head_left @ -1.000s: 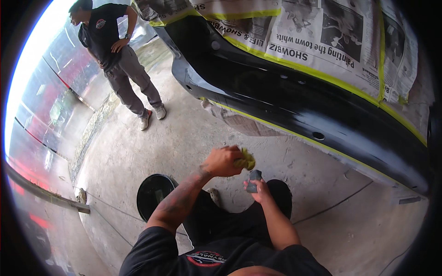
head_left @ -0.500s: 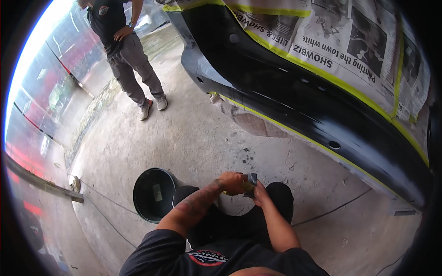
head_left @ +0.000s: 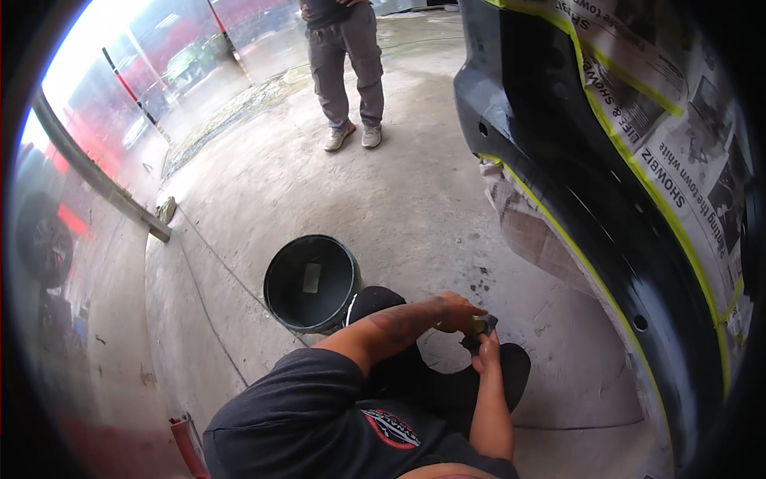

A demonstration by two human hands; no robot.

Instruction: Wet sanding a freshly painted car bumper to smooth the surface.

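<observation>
- Two hands meet low in the view: the left hand comes across from the left, its fingers curled together, seemingly on a yellow-green cloth.
- The right hand reaches up from below, fingers and thumb clamped on a dark grey sheet.
- The cloth shows under the left fingertips, against the sheet, whose upper corner juts out above the right fingers.
- A black bucket stands left of the hands; a black panel lies well apart to the right.
- The left hand covers part of the cloth; where cloth ends and sheet begins is hard to make out.
- The top edge cuts off a standing co-worker at the chest.
</observation>
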